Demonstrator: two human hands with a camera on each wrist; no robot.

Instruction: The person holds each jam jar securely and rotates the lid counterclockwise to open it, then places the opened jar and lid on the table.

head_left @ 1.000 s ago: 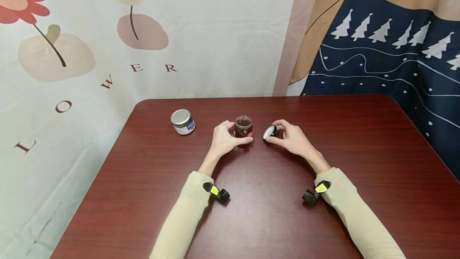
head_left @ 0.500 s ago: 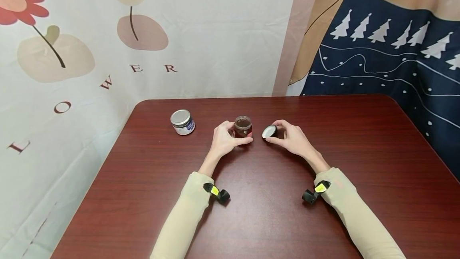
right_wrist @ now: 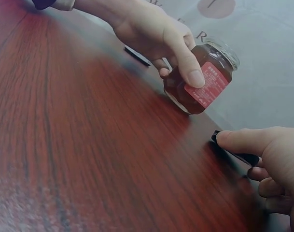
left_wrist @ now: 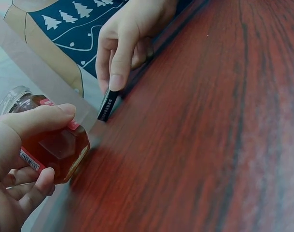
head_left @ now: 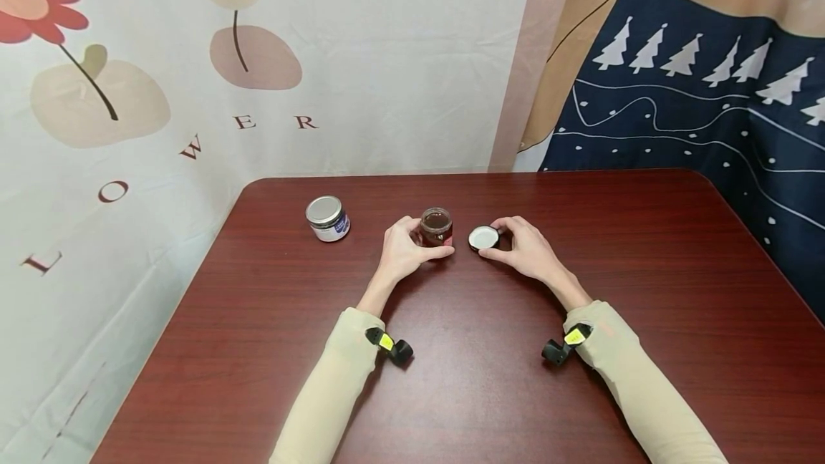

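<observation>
An open glass jar [head_left: 436, 236] of dark amber-red contents stands on the table, gripped around its side by my left hand [head_left: 401, 253]. Its red label [right_wrist: 212, 84] faces the right wrist view. To the right of the jar, my right hand [head_left: 531, 253] pinches a black lid [head_left: 483, 238] by its edges between thumb and fingers. The lid is upturned, white inside facing up, and level. It is low at the tabletop; whether it touches fully I cannot tell. A gap separates lid and jar.
A second jar [head_left: 327, 219] with a silver lid and a white-and-blue label stands on the dark red wooden table [head_left: 477, 407], left of the left hand. A printed cloth [head_left: 399, 92] hangs behind the table's back edge.
The lid has tipped from a steep tilt to lying level, white inside up, still in my right hand's fingers. My left hand and the jar stay put.
</observation>
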